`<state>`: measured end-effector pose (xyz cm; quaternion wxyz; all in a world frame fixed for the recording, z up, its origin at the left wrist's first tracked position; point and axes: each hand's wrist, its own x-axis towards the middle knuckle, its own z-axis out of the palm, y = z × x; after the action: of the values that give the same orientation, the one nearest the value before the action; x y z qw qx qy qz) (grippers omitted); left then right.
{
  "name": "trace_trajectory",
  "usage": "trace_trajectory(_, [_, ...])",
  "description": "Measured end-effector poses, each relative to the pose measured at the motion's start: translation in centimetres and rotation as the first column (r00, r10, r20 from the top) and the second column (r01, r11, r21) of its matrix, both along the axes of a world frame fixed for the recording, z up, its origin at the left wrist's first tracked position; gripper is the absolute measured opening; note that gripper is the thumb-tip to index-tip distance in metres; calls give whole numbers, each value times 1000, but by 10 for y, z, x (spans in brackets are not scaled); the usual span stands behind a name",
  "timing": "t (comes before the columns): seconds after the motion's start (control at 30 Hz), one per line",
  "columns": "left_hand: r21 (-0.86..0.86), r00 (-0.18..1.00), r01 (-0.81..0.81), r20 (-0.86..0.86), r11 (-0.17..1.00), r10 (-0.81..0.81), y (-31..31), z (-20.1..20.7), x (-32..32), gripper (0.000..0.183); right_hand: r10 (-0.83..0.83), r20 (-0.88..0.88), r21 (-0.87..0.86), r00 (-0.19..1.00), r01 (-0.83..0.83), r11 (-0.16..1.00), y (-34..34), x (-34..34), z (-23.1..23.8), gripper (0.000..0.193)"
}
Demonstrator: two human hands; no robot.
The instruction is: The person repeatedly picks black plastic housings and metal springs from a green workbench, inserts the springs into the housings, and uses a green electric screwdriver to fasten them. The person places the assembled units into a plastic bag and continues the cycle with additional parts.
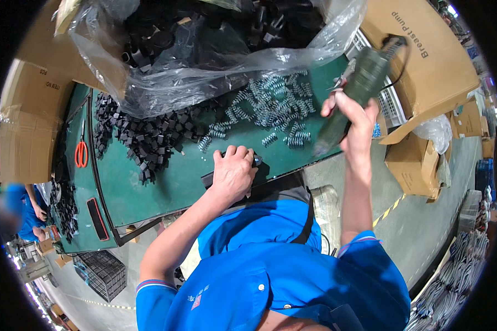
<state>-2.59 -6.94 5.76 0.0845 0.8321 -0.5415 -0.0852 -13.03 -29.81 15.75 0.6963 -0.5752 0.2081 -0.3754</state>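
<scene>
OK, live from my end: the dark-green tool [368, 77] is at 2 o'clock, slanting, top end twd 1, lower end blurred twd 7, a dark loop and cord up top. My R hand [360, 122] has it, fingers wrapped round its body, grip firm afaict. Nr centre, my L hand [233, 174] is down at the table's near edge, fingers bent and grasping a black part [207, 180], mostly hidden under the palm, bits showing at the 8 and 2 o'clock sides of the hand. Green table [165, 199] underneath. Just beyond, twd 1 o'clock, a loose spread of metal springs [279, 105]; at 10, a heap of small black blocks [149, 138]. At 12, a big clear plastic bag [204, 79], open, w/ dark parts [149, 36] inside. White basket [394, 110] at 2, behind the tool, plus a brown carton [433, 60] further out. Orange-handled scissors [81, 154] at 9, a red-and-black tray [97, 219] at 8, both on the table. Outer ring: black crate [102, 276] on the floor at 8, co-worker [26, 223] btwn 8 and 9, grey bundles [453, 281] at 4.
</scene>
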Motion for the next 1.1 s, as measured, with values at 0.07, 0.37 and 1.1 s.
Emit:
trace_trajectory(0.07, [31, 1000, -5, -18, 999, 6, -2, 6, 1, 41, -152, -403, -177, 902, 86, 980, -43, -5, -33, 41])
trace_trajectory(0.37, [-52, 965, -249, -94, 967, 243, 92, 67, -15, 32, -528, -755, -647, 390, -308, 698, -66, -39, -48, 49])
trace_trajectory(1.1, [-508, 581, -719, -67, 474, 811, 316, -7, 154, 49, -710, -703, -619, 50, -534, 576, -162, -105, -99, 24])
